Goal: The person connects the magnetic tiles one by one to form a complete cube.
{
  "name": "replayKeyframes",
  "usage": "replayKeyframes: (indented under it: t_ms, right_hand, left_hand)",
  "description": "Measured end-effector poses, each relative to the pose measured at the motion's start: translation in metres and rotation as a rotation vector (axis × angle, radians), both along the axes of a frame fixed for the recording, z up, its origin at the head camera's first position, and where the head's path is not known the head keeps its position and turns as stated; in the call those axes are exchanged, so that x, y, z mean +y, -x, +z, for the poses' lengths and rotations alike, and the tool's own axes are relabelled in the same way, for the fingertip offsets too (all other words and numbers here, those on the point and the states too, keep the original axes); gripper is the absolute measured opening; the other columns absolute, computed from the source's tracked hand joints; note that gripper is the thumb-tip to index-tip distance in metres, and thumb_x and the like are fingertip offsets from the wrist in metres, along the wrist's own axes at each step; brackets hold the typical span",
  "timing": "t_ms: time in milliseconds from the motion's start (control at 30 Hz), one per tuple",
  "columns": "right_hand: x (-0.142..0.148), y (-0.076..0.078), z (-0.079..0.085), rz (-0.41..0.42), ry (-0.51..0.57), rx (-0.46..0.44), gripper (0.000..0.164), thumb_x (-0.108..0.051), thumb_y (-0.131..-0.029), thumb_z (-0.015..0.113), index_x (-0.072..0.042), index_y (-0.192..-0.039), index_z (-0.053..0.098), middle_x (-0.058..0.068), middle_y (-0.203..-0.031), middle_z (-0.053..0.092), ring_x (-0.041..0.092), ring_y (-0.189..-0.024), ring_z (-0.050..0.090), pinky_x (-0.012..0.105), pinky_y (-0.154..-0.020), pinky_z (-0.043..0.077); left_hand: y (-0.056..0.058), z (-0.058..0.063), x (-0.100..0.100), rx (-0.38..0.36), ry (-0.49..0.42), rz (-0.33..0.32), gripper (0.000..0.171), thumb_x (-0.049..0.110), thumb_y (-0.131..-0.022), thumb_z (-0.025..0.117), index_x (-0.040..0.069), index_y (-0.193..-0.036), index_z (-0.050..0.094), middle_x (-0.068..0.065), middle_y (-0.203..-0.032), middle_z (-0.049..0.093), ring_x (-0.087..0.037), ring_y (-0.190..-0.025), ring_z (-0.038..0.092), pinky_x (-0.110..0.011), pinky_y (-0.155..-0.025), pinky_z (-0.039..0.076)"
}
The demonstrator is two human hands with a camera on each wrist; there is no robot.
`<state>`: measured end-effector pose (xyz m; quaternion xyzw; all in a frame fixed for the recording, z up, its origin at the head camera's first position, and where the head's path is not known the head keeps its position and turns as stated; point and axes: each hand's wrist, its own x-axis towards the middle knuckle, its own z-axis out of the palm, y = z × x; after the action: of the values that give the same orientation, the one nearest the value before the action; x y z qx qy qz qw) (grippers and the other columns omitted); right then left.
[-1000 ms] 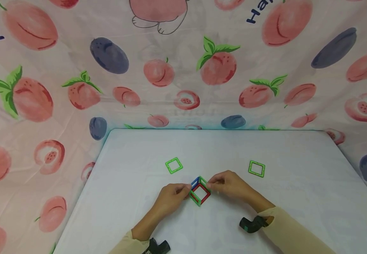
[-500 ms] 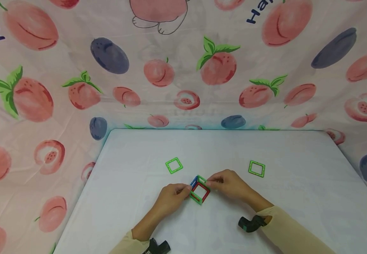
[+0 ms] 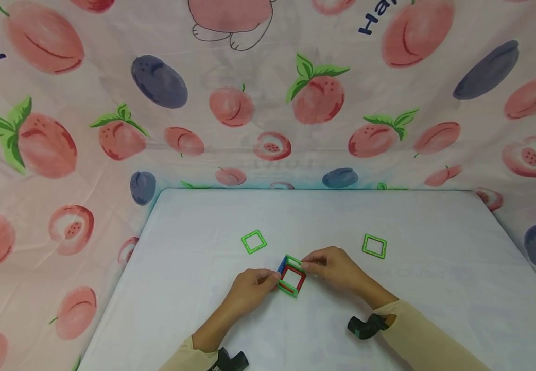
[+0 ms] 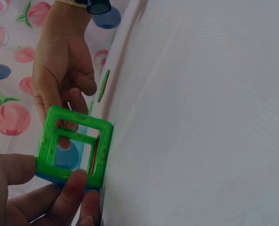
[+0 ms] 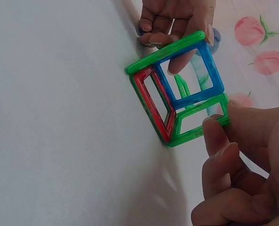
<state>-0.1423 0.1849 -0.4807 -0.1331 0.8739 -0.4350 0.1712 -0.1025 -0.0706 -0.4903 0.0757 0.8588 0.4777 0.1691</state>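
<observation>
Both hands hold a small open box of square, window-like magnetic tiles just above the white table. In the right wrist view its blue tile (image 5: 194,100), red tile (image 5: 151,110) and a green side tile (image 5: 195,135) show, joined at their edges. My left hand (image 3: 252,289) pinches the box's left side; in the left wrist view its thumb and fingers are on the edges of another green tile (image 4: 105,146). My right hand (image 3: 334,267) pinches the green side tile between thumb and finger, at the box's far right corner.
Two loose green square tiles lie flat on the white table (image 3: 193,232): one green tile (image 3: 261,236) beyond the box, another green tile (image 3: 376,237) beyond the right hand. A fruit-print cloth (image 3: 249,62) hangs behind the table.
The box has turned slightly counterclockwise, its near corner shifting right and its far corner left. My right hand has edged a little away and left with it; the left hand stays nearly still.
</observation>
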Motion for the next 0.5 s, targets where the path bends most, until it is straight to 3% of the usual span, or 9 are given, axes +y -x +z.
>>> replayKeyframes:
  t_ms: [500]
  right_hand:
    - [0.0010, 0.0035, -0.0042, -0.017, 0.005, -0.017, 0.020, -0.033, -0.097, 0.071, -0.019, -0.108, 0.079, -0.001, -0.090, 0.072, 0.016, -0.076, 0.058, 0.029, -0.064, 0.050]
  left_hand:
    - [-0.0001, 0.0022, 0.0010, -0.002, 0.010, -0.011, 0.043, 0.046, -0.101, 0.060, 0.009, -0.112, 0.078, 0.002, -0.089, 0.077, -0.011, -0.090, 0.067, -0.036, -0.083, 0.051]
